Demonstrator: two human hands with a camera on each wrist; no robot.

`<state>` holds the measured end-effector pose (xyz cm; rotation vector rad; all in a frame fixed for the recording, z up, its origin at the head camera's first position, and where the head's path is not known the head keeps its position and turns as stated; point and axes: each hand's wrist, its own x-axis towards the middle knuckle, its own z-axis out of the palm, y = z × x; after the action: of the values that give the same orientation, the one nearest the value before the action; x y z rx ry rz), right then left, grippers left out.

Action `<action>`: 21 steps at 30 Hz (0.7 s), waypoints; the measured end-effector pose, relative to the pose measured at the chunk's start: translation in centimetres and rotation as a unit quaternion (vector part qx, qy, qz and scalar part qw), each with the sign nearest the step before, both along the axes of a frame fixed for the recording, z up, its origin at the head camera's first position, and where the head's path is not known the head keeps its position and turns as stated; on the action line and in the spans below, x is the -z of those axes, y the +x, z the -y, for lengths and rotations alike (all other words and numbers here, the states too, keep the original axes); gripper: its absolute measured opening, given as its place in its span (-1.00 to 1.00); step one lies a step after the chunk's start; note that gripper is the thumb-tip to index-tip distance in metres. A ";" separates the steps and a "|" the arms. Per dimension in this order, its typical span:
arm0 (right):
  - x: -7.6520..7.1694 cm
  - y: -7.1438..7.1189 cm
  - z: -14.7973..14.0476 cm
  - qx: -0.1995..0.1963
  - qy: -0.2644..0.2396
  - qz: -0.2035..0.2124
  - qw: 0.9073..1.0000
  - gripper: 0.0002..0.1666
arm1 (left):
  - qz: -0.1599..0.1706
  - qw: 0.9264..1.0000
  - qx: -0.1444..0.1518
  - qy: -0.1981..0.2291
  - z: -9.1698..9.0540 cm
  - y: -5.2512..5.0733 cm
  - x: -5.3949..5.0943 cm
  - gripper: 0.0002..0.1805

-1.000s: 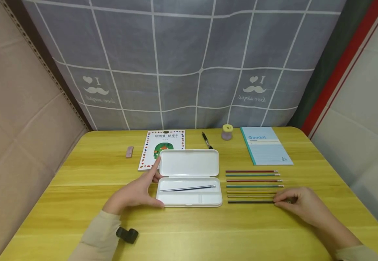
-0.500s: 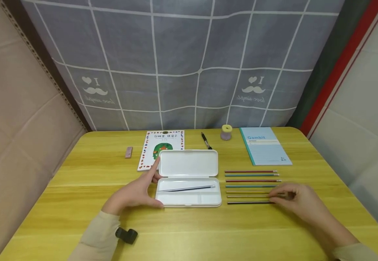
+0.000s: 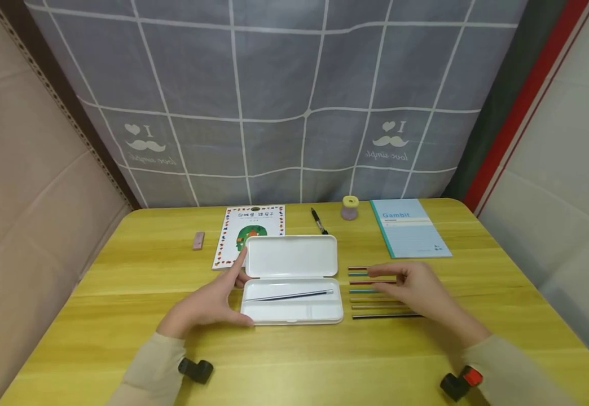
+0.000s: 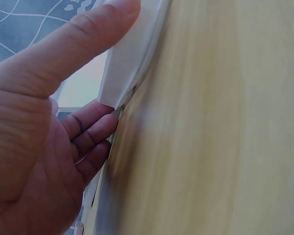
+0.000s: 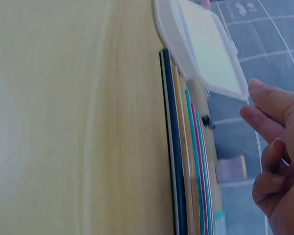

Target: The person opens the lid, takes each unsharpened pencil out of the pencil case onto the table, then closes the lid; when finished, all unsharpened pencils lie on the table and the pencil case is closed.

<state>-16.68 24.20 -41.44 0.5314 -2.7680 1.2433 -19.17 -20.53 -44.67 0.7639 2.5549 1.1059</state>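
Observation:
A white pencil case (image 3: 327, 313) lies open on the table, its lid (image 3: 291, 256) tilted back. Inside is a slim dark-and-silver pencil (image 3: 289, 295). My left hand (image 3: 205, 307) holds the case's left end, thumb at the front corner and index finger along the lid's side. Beside the case, several pencils lie in a row, with a dark pencil (image 3: 386, 316) nearest me. Over this row hovers my right hand (image 3: 418, 287), covering the pencils' right ends. In the right wrist view its thumb and index finger (image 5: 267, 125) extend with nothing visible between them; the other fingers bend loosely.
Behind the case lie a picture book (image 3: 231, 242), partly covered by the lid, and a black pen (image 3: 317, 220). A yellow-and-purple spool-shaped item (image 3: 349, 208) and a light blue notebook (image 3: 411, 231) are at the back right. A pink eraser (image 3: 198, 241) lies at left.
My right hand has moved left and away from me, from the right end of the near pencils to above the farther ones. My left hand stays at the case.

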 end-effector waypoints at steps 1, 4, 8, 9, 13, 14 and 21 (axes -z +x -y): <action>0.1 -0.3 0.7 -0.008 -0.002 0.007 1.000 -0.69 | 0.000 1.000 0.000 0.000 0.0 0.0 0.0 0.66; 0.5 -1.0 2.5 -0.035 -0.001 0.018 0.999 -0.71 | 0.000 1.000 -0.002 0.000 0.0 0.0 0.1 0.66; 1.2 -1.7 4.9 -0.069 0.012 0.029 0.997 -0.74 | 0.001 1.000 -0.001 0.002 0.0 -0.1 0.2 0.67; 1.3 -1.9 5.5 -0.073 0.019 0.033 0.997 -0.75 | 0.000 1.000 0.000 0.003 0.1 -0.1 0.2 0.67; 1.8 -2.3 7.5 -0.088 0.054 0.032 0.994 -0.78 | 0.003 1.000 0.000 0.002 0.1 -0.1 0.2 0.67; 1.9 -2.4 7.9 -0.089 0.062 0.029 0.994 -0.79 | 0.003 1.000 -0.001 0.001 0.2 -0.1 0.2 0.67; 2.3 -3.0 9.4 -0.086 0.088 0.036 0.992 -0.81 | -0.002 1.000 0.003 0.005 0.1 0.0 0.3 0.66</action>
<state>-19.70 14.77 -43.74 0.7676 -2.9658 1.0736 -19.21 -20.63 -44.95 0.7760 2.5508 1.1166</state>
